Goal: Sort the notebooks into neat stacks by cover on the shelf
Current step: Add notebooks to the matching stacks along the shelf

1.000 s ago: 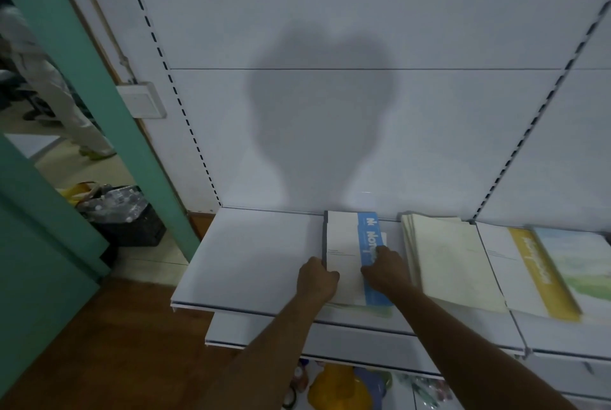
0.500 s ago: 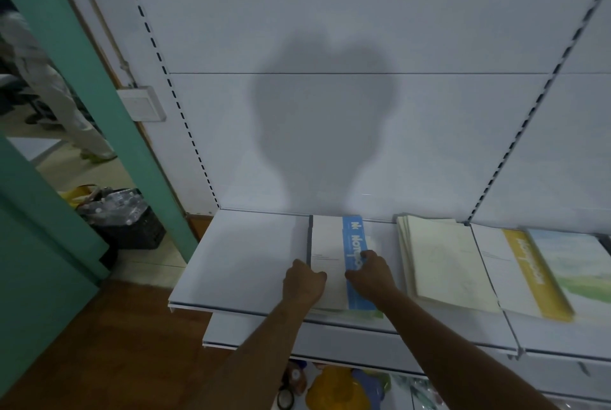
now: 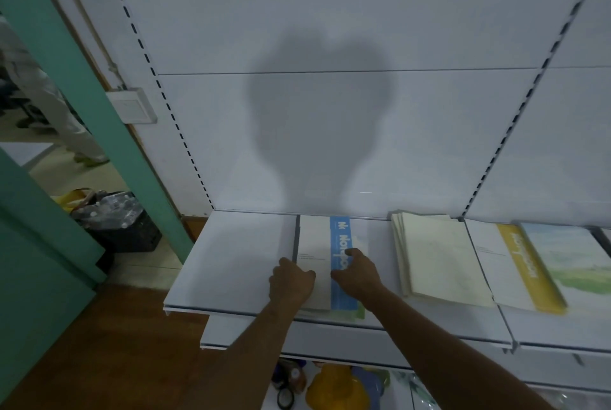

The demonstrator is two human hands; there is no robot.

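A stack of white notebooks with a blue band (image 3: 330,244) lies on the white shelf (image 3: 231,261), near its middle. My left hand (image 3: 291,282) grips the stack's left edge with curled fingers. My right hand (image 3: 358,274) rests on the blue band, fingers bent over the cover. To the right lies a stack of cream notebooks (image 3: 436,257). Further right sits a notebook with a yellow band and a landscape cover (image 3: 529,264).
The shelf's left third is bare white surface. A lower shelf (image 3: 330,340) juts out below, with yellow and blue items (image 3: 337,386) beneath it. A green door frame (image 3: 82,79) and a black crate (image 3: 122,224) stand at the left; a person's legs show beyond.
The blue-band stack has slid a little to the left across the shelf with both hands on it. The gap to the cream stack has widened.
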